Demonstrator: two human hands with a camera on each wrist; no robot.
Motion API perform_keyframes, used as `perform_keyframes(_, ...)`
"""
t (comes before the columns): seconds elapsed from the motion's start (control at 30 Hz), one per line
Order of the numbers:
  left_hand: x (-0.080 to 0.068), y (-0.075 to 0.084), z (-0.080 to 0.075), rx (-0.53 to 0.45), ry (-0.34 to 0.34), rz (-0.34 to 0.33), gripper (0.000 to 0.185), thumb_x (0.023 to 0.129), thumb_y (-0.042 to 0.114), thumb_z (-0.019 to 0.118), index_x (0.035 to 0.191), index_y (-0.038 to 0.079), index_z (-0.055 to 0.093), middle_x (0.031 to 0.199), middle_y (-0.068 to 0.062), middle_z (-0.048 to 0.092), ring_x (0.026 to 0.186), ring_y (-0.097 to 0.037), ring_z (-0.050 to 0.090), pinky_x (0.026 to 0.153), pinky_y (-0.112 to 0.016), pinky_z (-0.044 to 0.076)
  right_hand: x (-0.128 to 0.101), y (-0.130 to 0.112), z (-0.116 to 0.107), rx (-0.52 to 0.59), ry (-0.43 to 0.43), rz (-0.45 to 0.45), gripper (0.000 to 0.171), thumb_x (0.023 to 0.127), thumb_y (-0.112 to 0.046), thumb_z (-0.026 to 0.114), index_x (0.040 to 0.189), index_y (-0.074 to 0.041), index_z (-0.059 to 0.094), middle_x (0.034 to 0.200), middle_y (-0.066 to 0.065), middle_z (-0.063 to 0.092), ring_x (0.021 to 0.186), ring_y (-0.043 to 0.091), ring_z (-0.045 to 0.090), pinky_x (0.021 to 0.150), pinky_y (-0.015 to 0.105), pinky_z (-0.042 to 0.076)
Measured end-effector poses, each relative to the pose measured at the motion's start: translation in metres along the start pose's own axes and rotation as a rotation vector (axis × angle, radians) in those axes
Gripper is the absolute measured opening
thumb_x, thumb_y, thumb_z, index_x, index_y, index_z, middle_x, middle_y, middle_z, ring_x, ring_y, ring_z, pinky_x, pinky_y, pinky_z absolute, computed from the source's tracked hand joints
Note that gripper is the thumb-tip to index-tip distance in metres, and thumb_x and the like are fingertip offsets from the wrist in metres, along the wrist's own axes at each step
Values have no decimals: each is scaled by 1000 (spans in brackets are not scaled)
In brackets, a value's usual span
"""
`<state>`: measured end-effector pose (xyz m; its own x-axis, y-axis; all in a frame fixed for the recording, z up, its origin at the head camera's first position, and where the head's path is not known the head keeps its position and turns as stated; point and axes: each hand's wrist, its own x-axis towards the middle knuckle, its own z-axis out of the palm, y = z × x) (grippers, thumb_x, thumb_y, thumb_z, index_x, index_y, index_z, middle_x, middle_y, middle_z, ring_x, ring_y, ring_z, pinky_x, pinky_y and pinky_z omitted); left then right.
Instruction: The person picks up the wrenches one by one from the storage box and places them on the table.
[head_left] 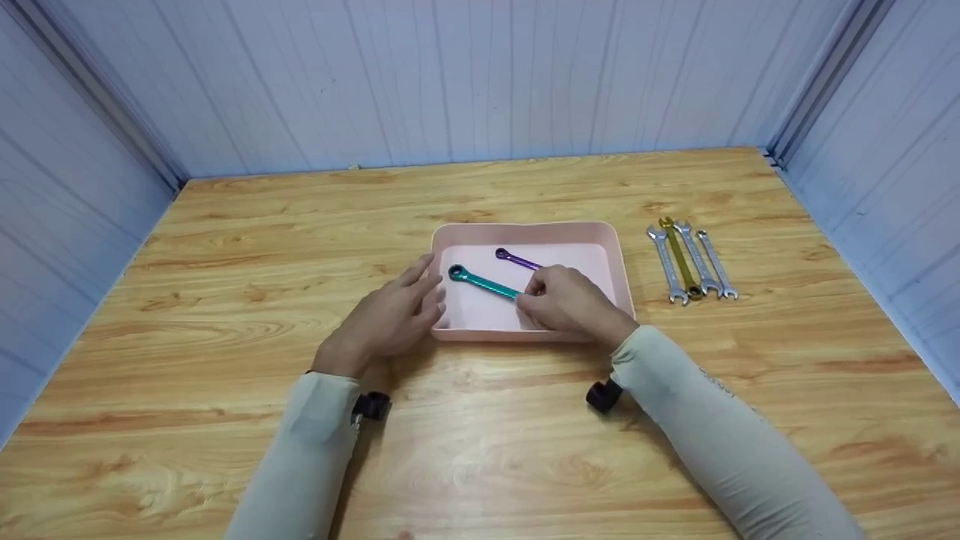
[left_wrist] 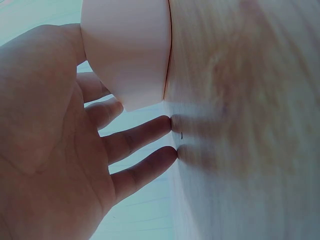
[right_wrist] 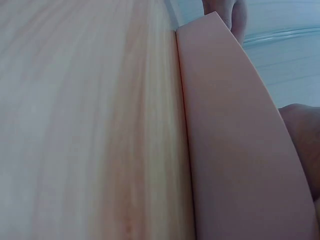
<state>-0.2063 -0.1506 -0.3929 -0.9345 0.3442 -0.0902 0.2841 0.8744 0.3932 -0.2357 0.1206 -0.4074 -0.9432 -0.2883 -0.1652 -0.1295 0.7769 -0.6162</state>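
A pink tray (head_left: pixel 525 336) lies on the wooden table, with two ratcheting wrenches inside. My right hand (head_left: pixel 570 300) reaches over its front wall and pinches the near end of a teal wrench (head_left: pixel 486 284), whose ring end points left. Behind that, a purple wrench (head_left: pixel 517 259) has its other end hidden by this hand. My left hand (head_left: pixel 390 315) is at the tray's left wall with fingers extended. In the left wrist view, two fingertips (left_wrist: pixel 162 155) of it come down to the tabletop, and the rest of the hand overlaps the tray wall (left_wrist: pixel 130 55).
Right of the tray, several wrenches lie side by side: a gold wrench (head_left: pixel 681 259) among silver ones, such as the leftmost silver wrench (head_left: pixel 667 266). Pale panel walls (head_left: pixel 480 82) enclose the table's back and sides. Each wrist carries a small black camera (head_left: pixel 604 396).
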Motion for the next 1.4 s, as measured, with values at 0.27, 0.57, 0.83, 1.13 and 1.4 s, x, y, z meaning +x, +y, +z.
perform_keyframes(0.27,-1,-3,0,-4,10,14,54,106,41,42,153,13,45,168,2,12,146,-29,32,115,-49,30,1,-1,1,3,10,-28,33,96,-43,59,84,-15,73,77,0,57,75,17,52,64,31,39)
perform_keyframes(0.57,0,-3,1,-2,7,7,54,106,41,43,153,14,45,168,3,11,146,-28,32,115,-49,30,0,2,1,52,-48,-77,33,95,-42,63,78,-15,72,66,-4,58,67,13,53,61,29,39)
perform_keyframes(0.83,0,-1,1,-10,1,-6,54,106,40,44,153,14,45,168,2,11,147,-28,31,115,-48,30,0,3,-2,140,-116,-34,28,95,-35,63,81,-13,70,64,-1,59,59,13,52,55,28,39)
perform_keyframes(1.13,1,-4,1,1,26,55,52,106,37,45,150,10,48,167,-3,16,143,-30,38,112,-50,35,0,5,-1,165,-78,-103,23,91,-28,62,75,-11,68,60,-2,59,57,12,52,57,27,41)
perform_keyframes(1.4,1,-3,1,7,18,39,54,106,40,45,152,12,46,167,-2,14,146,-29,33,114,-50,31,0,5,-1,204,-82,-85,21,93,-24,62,80,-9,69,62,-1,58,58,12,53,56,26,41)
